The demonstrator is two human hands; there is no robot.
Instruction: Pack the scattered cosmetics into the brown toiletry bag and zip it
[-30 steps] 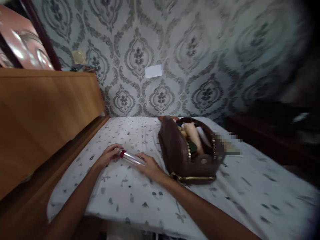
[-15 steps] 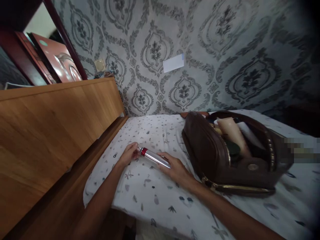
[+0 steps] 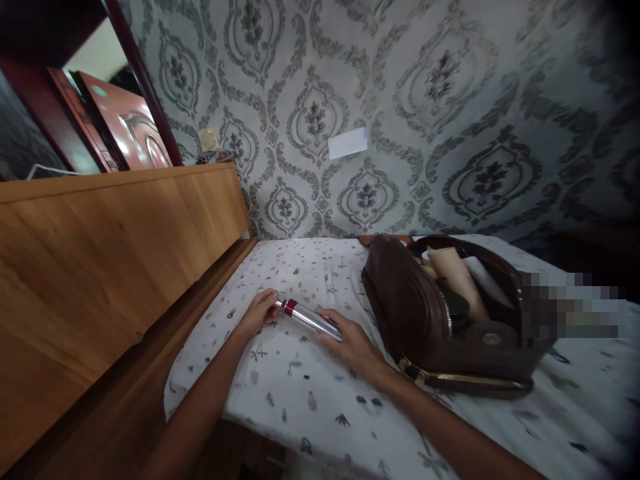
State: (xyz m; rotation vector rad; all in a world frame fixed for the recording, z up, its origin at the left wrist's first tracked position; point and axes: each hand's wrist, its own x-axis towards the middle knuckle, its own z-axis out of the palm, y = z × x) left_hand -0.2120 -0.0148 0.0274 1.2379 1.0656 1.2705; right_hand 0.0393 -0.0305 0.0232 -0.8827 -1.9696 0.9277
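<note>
A slim silver tube with a red band (image 3: 314, 320) is held between my two hands, slanting down to the right, above the patterned white sheet (image 3: 280, 373). My left hand (image 3: 260, 312) has its fingers closed on the narrow left end, so that tip is partly hidden. Around the wider right part, my right hand (image 3: 347, 340) is closed, with the thumb along the top side. Just right of my right hand stands an open brown leather bag (image 3: 400, 300). Inside it are a beige tube (image 3: 460, 277), a white item (image 3: 487, 280) and a dark green item (image 3: 456, 305).
A wooden board (image 3: 125, 240) runs along the left side of the bed. Patterned wallpaper (image 3: 310, 120) covers the wall behind, with a white paper (image 3: 347, 143) on it. A brown flat item (image 3: 367, 240) lies behind the bag.
The view has shifted slightly, so the wall and bag appear lower. Both hands keep nearly the same hold on the silver tube.
</note>
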